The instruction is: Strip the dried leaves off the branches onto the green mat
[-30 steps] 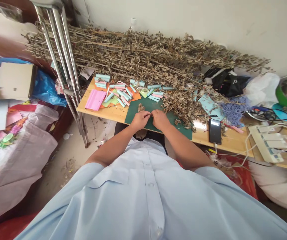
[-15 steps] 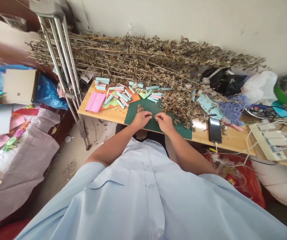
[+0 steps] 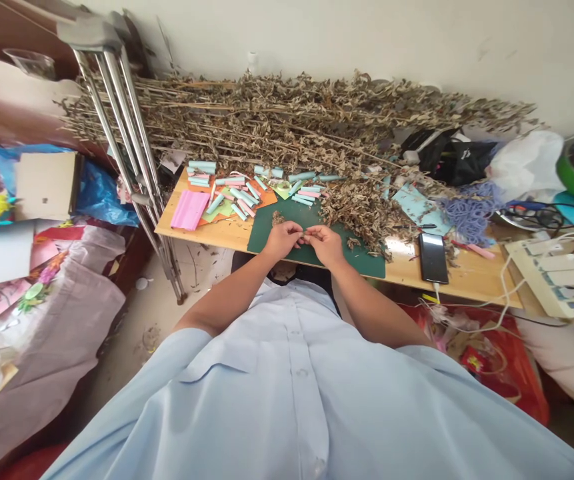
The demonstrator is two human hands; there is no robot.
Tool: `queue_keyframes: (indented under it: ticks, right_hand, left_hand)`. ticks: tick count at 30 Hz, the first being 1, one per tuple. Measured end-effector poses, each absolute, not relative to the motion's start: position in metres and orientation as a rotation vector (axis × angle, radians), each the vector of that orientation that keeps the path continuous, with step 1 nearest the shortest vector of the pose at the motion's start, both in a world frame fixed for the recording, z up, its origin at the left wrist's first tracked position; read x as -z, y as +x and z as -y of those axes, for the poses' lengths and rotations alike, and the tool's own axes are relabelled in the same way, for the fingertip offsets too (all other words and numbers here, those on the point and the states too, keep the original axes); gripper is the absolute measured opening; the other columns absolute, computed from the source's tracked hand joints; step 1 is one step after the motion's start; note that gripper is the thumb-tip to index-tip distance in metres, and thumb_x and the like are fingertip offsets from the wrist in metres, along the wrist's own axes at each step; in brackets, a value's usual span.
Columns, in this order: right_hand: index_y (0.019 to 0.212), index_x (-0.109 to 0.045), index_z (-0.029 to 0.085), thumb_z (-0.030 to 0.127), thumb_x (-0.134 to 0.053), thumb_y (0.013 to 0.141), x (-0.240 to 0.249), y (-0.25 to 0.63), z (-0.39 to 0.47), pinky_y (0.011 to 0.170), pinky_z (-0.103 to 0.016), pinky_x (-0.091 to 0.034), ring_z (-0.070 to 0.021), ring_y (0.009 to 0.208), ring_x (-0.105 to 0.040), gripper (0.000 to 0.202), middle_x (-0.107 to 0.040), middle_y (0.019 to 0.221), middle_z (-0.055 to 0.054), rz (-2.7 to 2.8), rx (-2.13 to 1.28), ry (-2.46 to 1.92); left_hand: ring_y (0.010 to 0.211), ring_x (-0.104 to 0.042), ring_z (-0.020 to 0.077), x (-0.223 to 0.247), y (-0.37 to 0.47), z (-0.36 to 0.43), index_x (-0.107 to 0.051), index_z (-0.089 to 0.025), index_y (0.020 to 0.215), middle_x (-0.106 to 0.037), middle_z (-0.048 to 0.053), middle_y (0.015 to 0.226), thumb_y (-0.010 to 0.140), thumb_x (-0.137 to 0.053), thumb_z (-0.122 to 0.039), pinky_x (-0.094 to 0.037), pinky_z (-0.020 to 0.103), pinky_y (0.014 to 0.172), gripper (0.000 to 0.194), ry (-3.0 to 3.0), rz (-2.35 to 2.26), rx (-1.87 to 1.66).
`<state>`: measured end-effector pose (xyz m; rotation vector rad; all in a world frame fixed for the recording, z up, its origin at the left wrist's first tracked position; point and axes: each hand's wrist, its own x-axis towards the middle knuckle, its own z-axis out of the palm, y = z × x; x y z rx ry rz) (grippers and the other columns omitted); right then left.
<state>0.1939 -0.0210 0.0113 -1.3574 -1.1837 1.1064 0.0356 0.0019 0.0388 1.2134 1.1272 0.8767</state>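
Note:
Above the near part of a dark green mat (image 3: pixel 267 223), my left hand (image 3: pixel 283 241) and my right hand (image 3: pixel 325 244) meet at the fingertips. Both are closed in a pinch. Whatever lies between the fingers is too small to make out. Just behind my left hand is a small clump of dried leaf (image 3: pixel 277 218). A heap of loose dried leaves (image 3: pixel 361 210) covers the right back of the mat, beyond my right hand. Blue and pink paper rolls (image 3: pixel 244 199) lie to the left on orange and green paper sheets, beside a stack of pink paper (image 3: pixel 189 210).
Long dried leafy stalks (image 3: pixel 267 120) fill the back along the wall. A metal crutch (image 3: pixel 131 133) leans at the left. To the right are a phone (image 3: pixel 433 258) on a cable, purple cord (image 3: pixel 471 213), and a white power strip (image 3: pixel 549 277).
My hands have come together; the gap between their fingertips has closed. The view has shifted slightly. Things on the table appear unmoved.

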Motion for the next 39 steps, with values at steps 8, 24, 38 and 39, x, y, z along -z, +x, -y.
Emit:
queue_keyframes:
  ticks: [8,24,38,39]
  right_hand:
    - [0.091,-0.067,0.021,0.040,-0.077,0.069,-0.014,0.192,0.023,0.077,-0.039,-0.060,-0.0179,0.071,-0.069,0.031,-0.073,0.080,-0.001,1.151,-1.120,-1.351]
    - [0.074,-0.071,0.021,0.045,-0.081,0.067,-0.018,0.193,0.019,0.062,-0.035,-0.058,-0.0195,0.059,-0.067,0.027,-0.070,0.064,-0.002,1.134,-1.190,-1.377]
    - [0.089,-0.075,0.021,0.043,-0.068,0.080,-0.017,0.191,0.028,0.070,-0.035,-0.060,-0.0179,0.068,-0.068,0.024,-0.075,0.086,-0.004,1.276,-1.033,-1.382]
    - [0.090,-0.074,0.021,0.043,-0.069,0.079,-0.017,0.190,0.029,0.070,-0.035,-0.060,-0.0180,0.067,-0.068,0.025,-0.075,0.083,-0.004,1.256,-1.033,-1.395]
  left_hand:
    - [0.059,-0.067,0.0120,-0.029,0.035,-0.004,-0.064,-0.012,0.084,-0.066,0.001,0.065,0.082,-0.064,-0.009,-0.056,0.025,0.056,0.003,1.155,-1.073,-0.884]
    - [0.067,-0.071,0.0142,-0.023,0.032,-0.003,-0.068,-0.010,0.090,-0.074,0.005,0.074,0.076,-0.077,-0.018,-0.059,0.028,0.068,0.019,1.122,-0.964,-0.843]
    - [0.066,-0.071,0.0145,-0.033,0.033,-0.001,-0.064,-0.010,0.089,-0.072,0.004,0.068,0.084,-0.066,-0.012,-0.060,0.031,0.069,0.006,1.086,-1.061,-0.853]
    - [0.065,-0.071,0.0145,-0.032,0.033,-0.001,-0.065,-0.010,0.089,-0.072,0.004,0.068,0.084,-0.067,-0.013,-0.060,0.030,0.067,0.006,1.092,-1.051,-0.852]
